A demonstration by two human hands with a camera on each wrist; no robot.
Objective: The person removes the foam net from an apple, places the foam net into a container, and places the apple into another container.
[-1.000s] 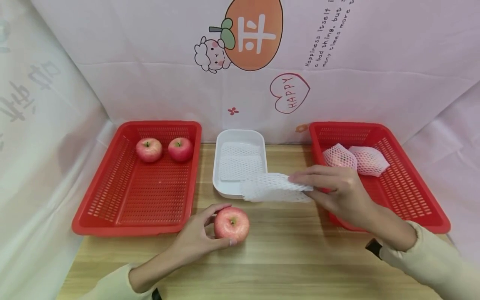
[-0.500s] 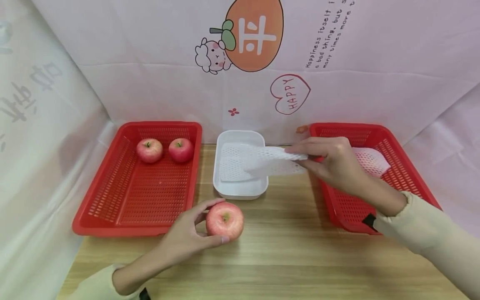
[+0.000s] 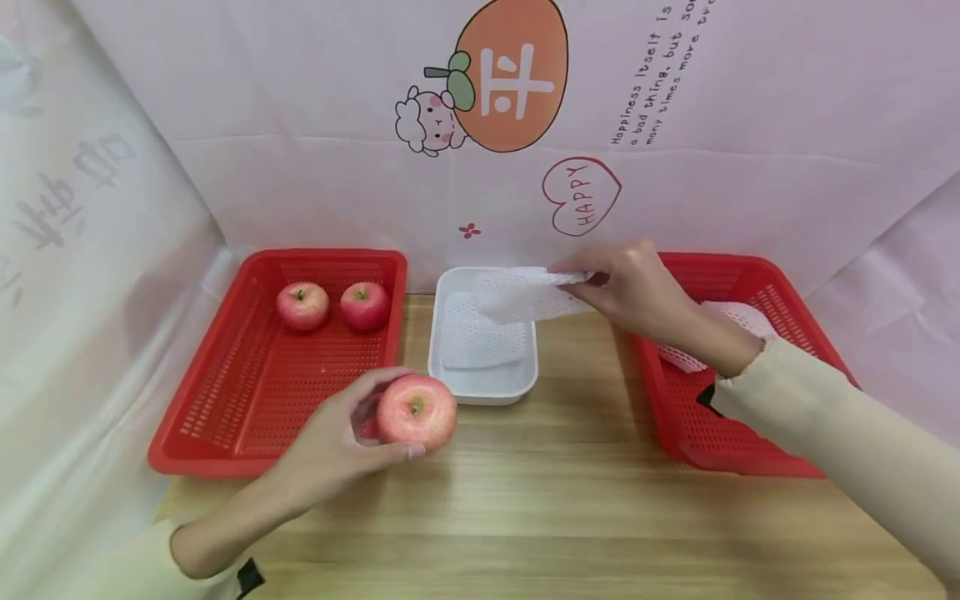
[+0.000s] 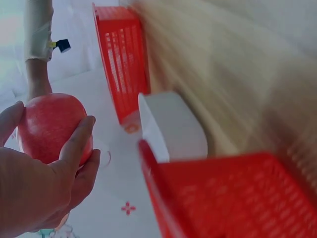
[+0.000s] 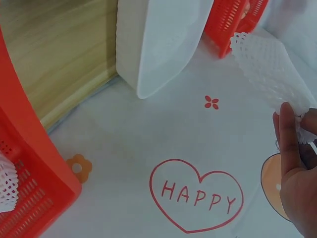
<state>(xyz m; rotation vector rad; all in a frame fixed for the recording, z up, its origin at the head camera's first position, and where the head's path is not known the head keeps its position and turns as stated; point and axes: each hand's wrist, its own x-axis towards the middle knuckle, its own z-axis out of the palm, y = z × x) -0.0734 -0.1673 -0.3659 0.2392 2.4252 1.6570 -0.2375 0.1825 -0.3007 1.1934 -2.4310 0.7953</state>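
Observation:
My left hand (image 3: pixel 330 446) grips a red apple (image 3: pixel 417 412) from its left side, thumb along the near side, with the stem end facing up. In the left wrist view the fingers wrap the apple (image 4: pixel 52 126), held up off the table. My right hand (image 3: pixel 630 287) pinches one end of a white foam net sleeve (image 3: pixel 525 293), whose loose end hangs over the far part of a white tray (image 3: pixel 483 392). More flat foam nets (image 3: pixel 480 337) lie in that tray. The right wrist view shows the net (image 5: pixel 270 69) pinched between thumb and fingers.
At left, a red basket (image 3: pixel 277 467) holds two apples (image 3: pixel 303 306). A second red basket (image 3: pixel 675 450) at right contains net-wrapped apples (image 3: pixel 742 317), partly hidden by my right arm. A printed white cloth (image 3: pixel 337 192) stands behind them; the wooden table (image 3: pixel 562 517) lies in front.
My left hand has lifted the apple and carried it left and away from me. My right hand, still pinching the net, has risen and moved back over the white tray.

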